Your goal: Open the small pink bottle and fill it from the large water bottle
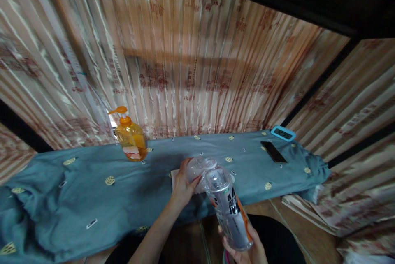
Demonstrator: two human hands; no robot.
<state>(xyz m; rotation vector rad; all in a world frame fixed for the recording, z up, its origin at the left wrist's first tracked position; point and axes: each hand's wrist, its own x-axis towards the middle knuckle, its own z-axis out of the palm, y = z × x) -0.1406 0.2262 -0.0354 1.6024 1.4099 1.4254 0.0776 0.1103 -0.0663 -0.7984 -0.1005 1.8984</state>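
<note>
The clear plastic labelled bottle (230, 210) tilts over the surface's (92, 198) near edge — your right hand (247, 251) grips its base, while your left hand (182, 188) clasps a clear cup (197, 168) at its mouth.

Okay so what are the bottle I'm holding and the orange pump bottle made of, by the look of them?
The bottle in the right hand looks like clear glossy plastic: the background shows through it, around a printed label. The pump bottle seems to be translucent amber plastic with an opaque orange pump, likely plastic too.
</note>
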